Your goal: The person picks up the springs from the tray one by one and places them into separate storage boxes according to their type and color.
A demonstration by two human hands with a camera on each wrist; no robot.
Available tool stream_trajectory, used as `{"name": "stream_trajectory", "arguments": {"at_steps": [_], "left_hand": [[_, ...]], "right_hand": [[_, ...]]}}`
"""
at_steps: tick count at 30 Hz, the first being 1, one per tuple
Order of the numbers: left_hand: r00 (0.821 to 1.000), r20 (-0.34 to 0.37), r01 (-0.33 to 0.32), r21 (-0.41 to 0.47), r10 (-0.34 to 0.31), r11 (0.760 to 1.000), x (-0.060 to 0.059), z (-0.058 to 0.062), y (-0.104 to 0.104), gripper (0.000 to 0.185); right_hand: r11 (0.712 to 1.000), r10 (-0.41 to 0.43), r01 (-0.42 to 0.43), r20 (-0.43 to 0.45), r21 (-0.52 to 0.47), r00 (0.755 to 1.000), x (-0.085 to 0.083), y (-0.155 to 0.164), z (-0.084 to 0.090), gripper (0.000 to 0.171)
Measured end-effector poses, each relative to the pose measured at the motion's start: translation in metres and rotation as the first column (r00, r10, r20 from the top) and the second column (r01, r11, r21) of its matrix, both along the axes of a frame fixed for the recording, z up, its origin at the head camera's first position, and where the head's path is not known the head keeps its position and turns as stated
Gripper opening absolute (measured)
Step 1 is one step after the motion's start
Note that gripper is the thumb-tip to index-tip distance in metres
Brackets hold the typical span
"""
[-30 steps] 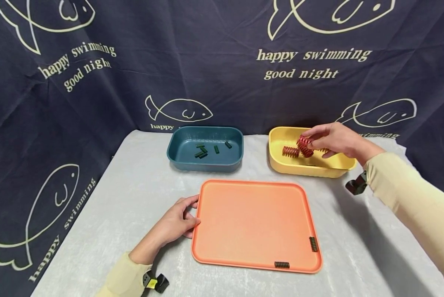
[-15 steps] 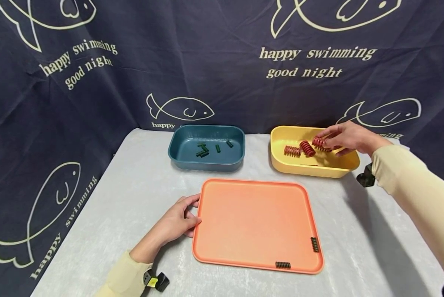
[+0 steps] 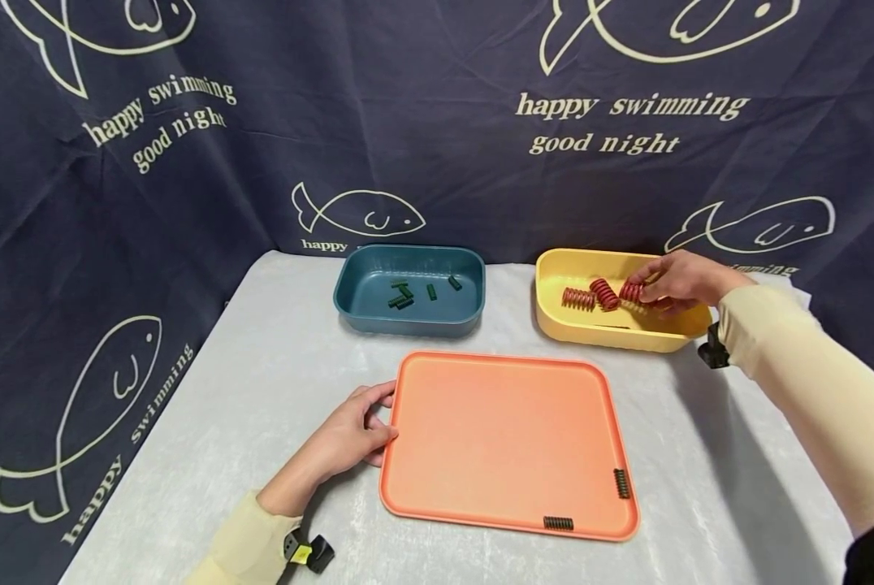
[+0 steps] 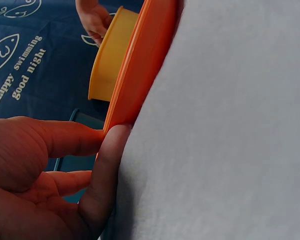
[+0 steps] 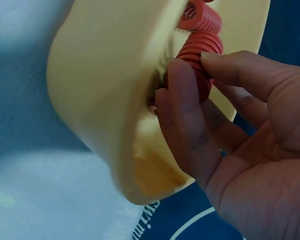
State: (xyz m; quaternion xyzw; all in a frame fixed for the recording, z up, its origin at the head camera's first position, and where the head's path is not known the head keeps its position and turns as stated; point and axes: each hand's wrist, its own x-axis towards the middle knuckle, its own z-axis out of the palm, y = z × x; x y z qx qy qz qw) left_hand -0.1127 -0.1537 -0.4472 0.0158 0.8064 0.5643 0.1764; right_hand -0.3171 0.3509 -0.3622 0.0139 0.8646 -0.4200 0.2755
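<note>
My right hand (image 3: 689, 278) reaches into the yellow bin (image 3: 598, 334) at the back right. Its thumb and fingers pinch a red coil spring (image 5: 200, 50), low inside the bin. Two more red springs (image 3: 604, 293) lie just left of it. My left hand (image 3: 349, 431) grips the left edge of the orange tray (image 3: 503, 439); in the left wrist view, the digits of this hand (image 4: 45, 165) meet at the tray's rim (image 4: 132, 85). Inside the tray, one dark spring (image 3: 621, 483) lies along the right edge and another dark spring (image 3: 558, 523) along the front edge.
A teal bin (image 3: 409, 325) stands at the back, left of the yellow one, with several small dark green springs (image 3: 431, 292) in it. A light cloth (image 3: 225, 414) covers the table. Behind the bins hangs a dark blue fish-print curtain (image 3: 466, 187).
My right hand has shifted rightward inside the yellow bin with the red spring, away from the other two, then lowered a little. My left hand has kept its place on the tray.
</note>
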Motion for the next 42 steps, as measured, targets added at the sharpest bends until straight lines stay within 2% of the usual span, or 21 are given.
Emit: {"name": "stream_trajectory", "arguments": {"at_steps": [10, 19, 24, 30, 33, 42], "left_hand": [[1.000, 0.006, -0.005, 0.005, 0.005, 1.000, 0.000, 0.000, 0.000, 0.071], [1.000, 0.000, 0.002, 0.001, -0.002, 1.000, -0.001, 0.000, 0.000, 0.071], [1.000, -0.001, 0.001, -0.001, -0.001, 1.000, 0.000, 0.000, 0.000, 0.071], [1.000, -0.001, -0.003, -0.004, 0.003, 1.000, 0.000, -0.001, 0.001, 0.070], [1.000, -0.003, -0.003, -0.007, 0.003, 1.000, 0.001, -0.001, 0.001, 0.070], [1.000, -0.001, -0.004, -0.009, 0.004, 1.000, 0.000, -0.001, 0.001, 0.070]], "right_hand": [[1.000, -0.005, 0.005, -0.001, 0.007, 1.000, 0.003, 0.001, -0.013, 0.057], [0.999, -0.035, 0.035, -0.004, -0.034, 0.999, 0.005, 0.001, -0.016, 0.044], [0.999, -0.050, 0.050, -0.030, -0.009, 0.998, 0.006, 0.002, -0.018, 0.049], [0.998, -0.011, 0.016, -0.083, 0.063, 0.997, 0.009, 0.006, -0.017, 0.050], [0.994, 0.019, -0.004, -0.141, 0.109, 0.990, 0.011, 0.010, -0.013, 0.047], [0.987, 0.065, -0.008, -0.356, 0.161, 0.932, 0.035, 0.011, 0.005, 0.044]]}}
